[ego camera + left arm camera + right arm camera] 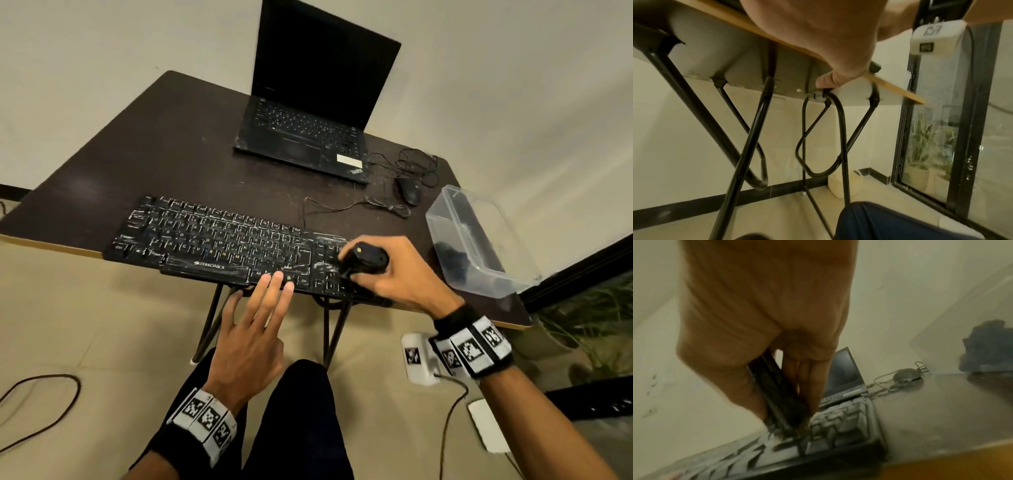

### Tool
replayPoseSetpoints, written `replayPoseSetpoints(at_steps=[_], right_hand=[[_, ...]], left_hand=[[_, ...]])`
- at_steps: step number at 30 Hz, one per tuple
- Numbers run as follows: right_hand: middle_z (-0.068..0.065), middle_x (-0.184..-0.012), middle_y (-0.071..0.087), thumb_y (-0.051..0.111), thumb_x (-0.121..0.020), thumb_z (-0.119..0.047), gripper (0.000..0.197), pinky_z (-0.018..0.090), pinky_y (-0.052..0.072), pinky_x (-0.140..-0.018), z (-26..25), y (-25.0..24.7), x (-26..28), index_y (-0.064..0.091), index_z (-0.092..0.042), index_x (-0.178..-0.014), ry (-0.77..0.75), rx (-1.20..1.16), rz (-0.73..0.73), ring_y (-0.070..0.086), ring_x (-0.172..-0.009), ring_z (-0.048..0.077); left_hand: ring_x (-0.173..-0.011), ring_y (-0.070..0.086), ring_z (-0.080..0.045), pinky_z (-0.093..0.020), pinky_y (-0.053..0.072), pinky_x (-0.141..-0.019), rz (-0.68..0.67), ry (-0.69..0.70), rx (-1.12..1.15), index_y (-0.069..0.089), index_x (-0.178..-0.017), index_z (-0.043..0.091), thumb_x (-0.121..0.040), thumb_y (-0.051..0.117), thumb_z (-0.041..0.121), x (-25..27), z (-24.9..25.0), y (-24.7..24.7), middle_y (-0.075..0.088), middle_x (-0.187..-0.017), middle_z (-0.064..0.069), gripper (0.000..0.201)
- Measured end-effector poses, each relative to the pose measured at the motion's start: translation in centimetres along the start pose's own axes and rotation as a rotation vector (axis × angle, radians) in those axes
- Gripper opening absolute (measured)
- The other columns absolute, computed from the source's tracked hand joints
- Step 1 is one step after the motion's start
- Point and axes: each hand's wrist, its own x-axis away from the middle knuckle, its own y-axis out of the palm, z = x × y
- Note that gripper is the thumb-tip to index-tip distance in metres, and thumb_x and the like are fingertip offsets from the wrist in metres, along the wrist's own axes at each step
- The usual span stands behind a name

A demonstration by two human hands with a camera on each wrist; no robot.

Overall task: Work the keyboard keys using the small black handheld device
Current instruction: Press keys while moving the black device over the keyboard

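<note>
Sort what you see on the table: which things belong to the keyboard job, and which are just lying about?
In use: keyboard; black handheld device, gripped by right hand; left hand steadying the keyboard's front edge.
Lying about: laptop; mouse; clear plastic tub.

A black Zebronics keyboard [219,245] lies along the near edge of a dark table [164,150], its keys streaked with pale dust. The right hand [400,270] grips a small black handheld device [364,260] over the keys at the keyboard's right end. The left hand [253,329] has its fingers straight, their tips resting on the bottom row near the Ctrl key. Farther back sits an open ThinkPad laptop [318,92], its screen dark. To its right lies a black mouse [409,192] with a tangled cable. A clear plastic container [476,240] rests at the table's right edge. Both wrists wear bands with printed black-and-white markers.
</note>
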Motion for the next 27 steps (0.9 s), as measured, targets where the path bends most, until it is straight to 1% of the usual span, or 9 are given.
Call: replayPoseSetpoints(at_steps=[2, 5, 8, 10, 14, 18, 22, 25, 27], right_hand=[[-0.01, -0.1, 0.081, 0.08, -0.079, -0.013, 0.036, 0.043, 0.062, -0.09, 0.5, 0.2, -0.1, 0.077, -0.032, -0.109, 0.014, 0.051, 0.071, 0.077, -0.094, 0.009], [-0.012, -0.099, 0.081, 0.078, -0.077, -0.013, 0.035, 0.043, 0.061, -0.091, 1.6, -0.5, -0.5, 0.076, -0.032, -0.107, 0.074, 0.112, 0.188, 0.077, -0.095, 0.009], [-0.008, -0.105, 0.081, 0.082, -0.08, -0.006, 0.037, 0.042, 0.061, -0.096, 1.6, -0.9, 0.1, 0.078, -0.03, -0.107, 0.059, -0.008, 0.088, 0.077, -0.101, 0.011], [-0.008, -0.106, 0.081, 0.083, -0.08, -0.004, 0.037, 0.042, 0.061, -0.097, 1.4, -0.3, 0.6, 0.078, -0.029, -0.108, 0.042, -0.027, 0.065, 0.077, -0.102, 0.01], [-0.01, -0.101, 0.081, 0.08, -0.079, -0.01, 0.036, 0.045, 0.061, -0.094, 2.3, -0.5, -0.5, 0.076, -0.033, -0.107, 0.101, 0.049, 0.195, 0.076, -0.099, 0.008], [-0.009, -0.103, 0.081, 0.082, -0.08, -0.007, 0.036, 0.041, 0.061, -0.095, 1.2, 0.2, 0.1, 0.078, -0.03, -0.108, 0.023, -0.026, 0.086, 0.077, -0.099, 0.009], [-0.011, -0.099, 0.08, 0.08, -0.079, -0.01, 0.035, 0.044, 0.061, -0.093, 1.8, -0.2, -0.9, 0.077, -0.032, -0.107, 0.091, 0.04, 0.206, 0.076, -0.096, 0.007], [-0.008, -0.103, 0.081, 0.081, -0.079, -0.009, 0.036, 0.043, 0.062, -0.095, 1.6, -0.5, -0.3, 0.077, -0.031, -0.108, 0.061, -0.026, 0.121, 0.077, -0.1, 0.011], [-0.009, -0.104, 0.081, 0.081, -0.078, -0.011, 0.036, 0.043, 0.062, -0.096, 1.2, 0.2, 0.6, 0.078, -0.031, -0.108, 0.043, -0.036, 0.078, 0.078, -0.1, 0.009]], left_hand=[[-0.156, 0.038, -0.027, -0.057, 0.036, -0.117, 0.063, 0.002, 0.05, 0.046, -0.158, 0.01, -0.075, 0.07, 0.018, -0.5, -0.1, -1.2, 0.04, -0.168, -0.009, 0.086], [-0.144, 0.053, -0.029, -0.053, 0.032, -0.119, 0.223, -0.032, 0.093, 0.065, -0.139, 0.007, -0.089, 0.069, 0.025, -2.4, -1.3, -2.8, 0.058, -0.151, -0.01, 0.053], [-0.123, 0.064, -0.033, -0.051, 0.042, -0.112, 0.279, -0.023, 0.199, 0.074, -0.118, 0.008, -0.097, 0.071, 0.031, -4.5, -3.8, -3.3, 0.068, -0.13, -0.009, 0.032], [-0.115, 0.066, -0.033, -0.048, 0.045, -0.107, 0.275, 0.007, 0.241, 0.076, -0.111, 0.008, -0.097, 0.075, 0.032, -4.9, -5.0, -2.8, 0.07, -0.123, -0.009, 0.029], [-0.112, 0.066, -0.032, -0.044, 0.042, -0.1, 0.314, 0.015, 0.206, 0.078, -0.107, 0.01, -0.095, 0.076, 0.032, -4.8, -5.3, -1.7, 0.072, -0.12, -0.006, 0.025], [-0.109, 0.065, -0.029, -0.041, 0.039, -0.094, 0.34, -0.001, 0.172, 0.077, -0.103, 0.013, -0.094, 0.074, 0.032, -5.0, -5.1, -1.4, 0.072, -0.117, -0.004, 0.021], [-0.105, 0.063, -0.029, -0.046, 0.039, -0.088, 0.321, -0.019, 0.146, 0.074, -0.101, 0.014, -0.092, 0.072, 0.03, -5.1, -4.8, -1.4, 0.07, -0.115, -0.003, 0.019], [-0.103, 0.062, -0.03, -0.047, 0.038, -0.087, 0.285, -0.036, 0.161, 0.072, -0.101, 0.014, -0.092, 0.07, 0.032, -5.2, -4.5, -2.0, 0.068, -0.114, -0.003, 0.02], [-0.103, 0.061, -0.029, -0.046, 0.038, -0.088, 0.258, -0.051, 0.145, 0.07, -0.1, 0.014, -0.092, 0.071, 0.04, -5.5, -4.0, -2.6, 0.066, -0.113, -0.003, 0.028]])
